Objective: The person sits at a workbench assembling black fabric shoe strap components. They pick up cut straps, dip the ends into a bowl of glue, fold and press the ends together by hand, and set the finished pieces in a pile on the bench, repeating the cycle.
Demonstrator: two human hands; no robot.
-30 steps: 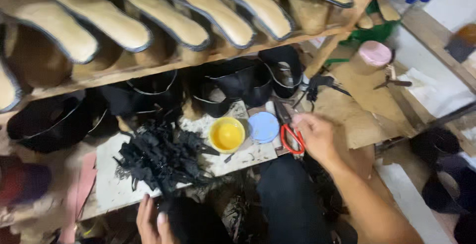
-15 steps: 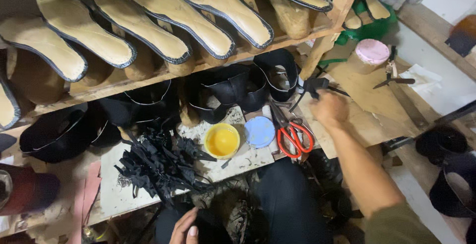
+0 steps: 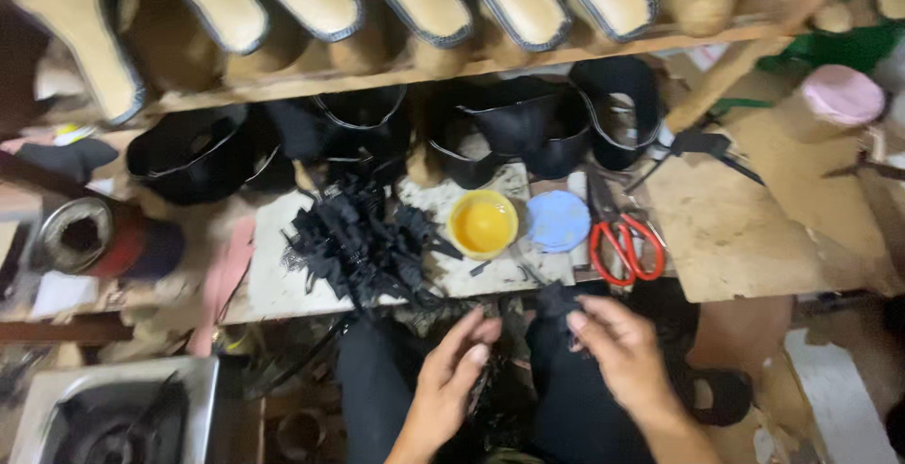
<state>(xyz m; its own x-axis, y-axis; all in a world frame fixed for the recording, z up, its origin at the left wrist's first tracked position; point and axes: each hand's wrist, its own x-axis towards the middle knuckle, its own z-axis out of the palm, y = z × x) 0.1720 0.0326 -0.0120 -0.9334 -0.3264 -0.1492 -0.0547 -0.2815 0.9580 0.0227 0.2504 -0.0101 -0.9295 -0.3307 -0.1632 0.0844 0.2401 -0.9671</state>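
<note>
My right hand (image 3: 617, 351) pinches a small black piece (image 3: 556, 302) over my lap, just below the work board's front edge. My left hand (image 3: 452, 370) is beside it, fingers apart and reaching toward the same piece, holding nothing that I can see. On the white board (image 3: 273, 280) above them lies a pile of black scraps (image 3: 363, 242). A yellow bowl (image 3: 482, 223), a blue lid (image 3: 557, 221) and red-handled scissors (image 3: 627, 247) lie to the right of the pile.
Black shoe uppers (image 3: 528, 129) line the back of the bench under a wooden shelf (image 3: 528, 54) of tan soles. A round tin (image 3: 80, 236) stands at left, a metal basin (image 3: 113, 417) at lower left, a pink lid (image 3: 842, 94) at far right.
My right hand came back from the far right of the bench to my lap and now holds a black piece. My left hand rose to meet it. The scissors stay on the board.
</note>
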